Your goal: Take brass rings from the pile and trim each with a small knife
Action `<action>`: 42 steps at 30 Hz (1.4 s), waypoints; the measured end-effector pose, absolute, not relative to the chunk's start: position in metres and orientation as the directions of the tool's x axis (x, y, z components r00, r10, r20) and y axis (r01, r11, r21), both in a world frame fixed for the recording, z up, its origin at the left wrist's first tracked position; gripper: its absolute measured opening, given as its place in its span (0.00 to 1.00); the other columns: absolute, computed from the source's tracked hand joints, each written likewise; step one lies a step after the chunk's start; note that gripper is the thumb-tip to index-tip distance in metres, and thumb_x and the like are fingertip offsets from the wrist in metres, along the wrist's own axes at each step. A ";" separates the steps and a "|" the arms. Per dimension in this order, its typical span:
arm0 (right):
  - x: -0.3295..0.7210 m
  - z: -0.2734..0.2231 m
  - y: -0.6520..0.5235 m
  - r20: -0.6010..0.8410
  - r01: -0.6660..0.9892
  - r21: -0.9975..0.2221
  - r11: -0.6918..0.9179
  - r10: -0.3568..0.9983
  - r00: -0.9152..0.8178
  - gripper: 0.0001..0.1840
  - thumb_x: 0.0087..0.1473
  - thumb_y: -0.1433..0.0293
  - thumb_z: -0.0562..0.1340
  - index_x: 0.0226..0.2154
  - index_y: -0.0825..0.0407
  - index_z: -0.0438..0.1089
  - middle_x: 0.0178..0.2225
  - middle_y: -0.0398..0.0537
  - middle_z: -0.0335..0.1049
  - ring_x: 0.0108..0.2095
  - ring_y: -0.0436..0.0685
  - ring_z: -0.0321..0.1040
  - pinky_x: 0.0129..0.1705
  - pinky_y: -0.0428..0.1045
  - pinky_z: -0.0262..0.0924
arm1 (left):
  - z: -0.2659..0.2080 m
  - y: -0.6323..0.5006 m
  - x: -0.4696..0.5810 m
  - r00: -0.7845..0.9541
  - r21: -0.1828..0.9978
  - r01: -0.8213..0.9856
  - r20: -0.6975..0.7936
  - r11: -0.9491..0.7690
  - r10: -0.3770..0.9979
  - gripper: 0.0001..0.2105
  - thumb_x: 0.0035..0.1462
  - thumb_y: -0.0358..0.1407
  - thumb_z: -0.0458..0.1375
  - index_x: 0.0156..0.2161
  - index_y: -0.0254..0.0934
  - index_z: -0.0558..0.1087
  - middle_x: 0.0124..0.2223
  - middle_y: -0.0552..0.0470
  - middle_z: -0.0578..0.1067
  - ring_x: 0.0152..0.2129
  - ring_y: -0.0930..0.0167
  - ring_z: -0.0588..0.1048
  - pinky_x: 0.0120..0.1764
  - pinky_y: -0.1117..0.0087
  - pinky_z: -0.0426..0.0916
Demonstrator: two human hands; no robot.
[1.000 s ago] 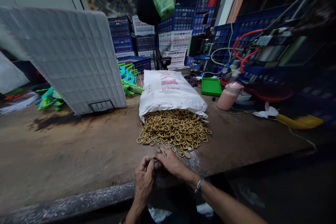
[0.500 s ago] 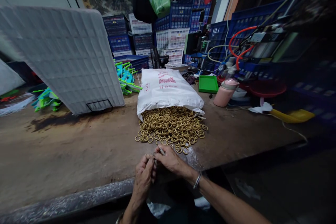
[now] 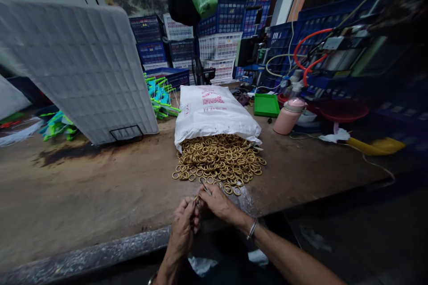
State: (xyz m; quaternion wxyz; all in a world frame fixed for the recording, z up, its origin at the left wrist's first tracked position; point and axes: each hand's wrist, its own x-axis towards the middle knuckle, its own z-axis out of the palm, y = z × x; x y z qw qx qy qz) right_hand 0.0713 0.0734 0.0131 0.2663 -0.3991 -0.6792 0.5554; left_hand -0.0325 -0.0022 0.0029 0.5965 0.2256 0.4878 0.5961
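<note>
Between the left hand (image 3: 182,222) and the right hand (image 3: 220,205), a gold-coloured round ring (image 3: 197,198), seemingly metal, had come into clearer sight since half a second earlier, while both hands stayed close together over the near edge of the brown, worn tabletop (image 3: 117,196). One ring was being handled; a large heap of loose gold-coloured rings (image 3: 220,160) lay just beyond, spilling from the mouth of a white woven-looking sack (image 3: 217,118) with red print. No separate finished pile could be made out, so how much was done could not be told; plenty plainly remained. Left thumb and fingers pinched the ring, partly hiding it; being round, it had no long axis, and its facing was unclear. Right fingers were closed around a slim, greyish tool (image 3: 206,188), its long axis slanting forward and leftward, its exposed end towards the heap.
</note>
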 end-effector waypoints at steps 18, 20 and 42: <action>0.077 -0.003 0.066 0.059 0.594 -0.528 0.607 0.724 -0.687 0.14 0.41 0.78 0.50 0.33 0.52 0.62 0.26 0.44 0.66 0.26 0.50 0.59 0.28 0.44 0.44 | 0.000 0.001 -0.037 -0.253 0.865 -0.465 -0.332 0.187 0.909 0.17 0.42 0.46 0.60 0.30 0.38 0.61 0.18 0.62 0.65 0.10 0.83 0.59 0.14 0.82 0.50; 0.077 -0.002 0.066 0.058 0.592 -0.517 0.619 0.715 -0.697 0.14 0.41 0.78 0.49 0.33 0.52 0.62 0.25 0.44 0.66 0.26 0.50 0.59 0.27 0.44 0.44 | -0.002 0.001 -0.038 -0.250 0.878 -0.445 -0.312 0.178 0.917 0.15 0.44 0.46 0.59 0.30 0.38 0.60 0.19 0.61 0.65 0.11 0.82 0.59 0.14 0.82 0.50; 0.037 -0.003 0.112 0.068 0.773 -0.276 0.572 0.813 -0.578 0.13 0.51 0.70 0.52 0.41 0.49 0.59 0.38 0.48 0.63 0.36 0.56 0.62 0.33 0.48 0.50 | 0.001 -0.014 -0.043 -0.148 0.730 -0.672 -0.299 0.126 0.943 0.06 0.52 0.37 0.54 0.32 0.36 0.66 0.27 0.54 0.69 0.16 0.79 0.63 0.15 0.79 0.53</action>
